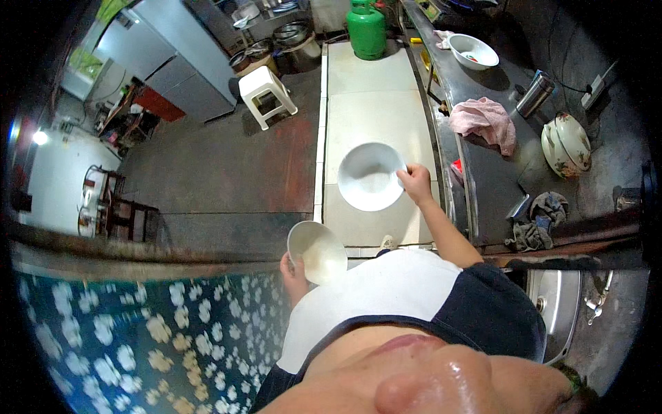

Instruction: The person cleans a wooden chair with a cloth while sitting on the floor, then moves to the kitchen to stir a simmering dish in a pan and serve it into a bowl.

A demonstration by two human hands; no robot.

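My right hand [415, 182] grips the rim of a wide white bowl [371, 177] over the pale tiled strip of floor. The bowl's inside faces up, and I make out nothing in it. Lower and to the left, my left hand [295, 277] is closed on the side of a second, cream-coloured bowl [318, 250]. This one is tilted. Its inside looks pale, and I cannot tell whether anything lies in it. The two bowls are apart. Some fingers of each hand are hidden behind the bowls.
On the right, a metal counter [493, 176] bears a white basin [473, 52], a pink cloth [483, 123], a thermos [536, 94] and floral dishes [567, 145]. Ahead stands a green gas cylinder [366, 31]. A white stool [267, 95] is on the left, with a patterned curtain [148, 338] nearer.
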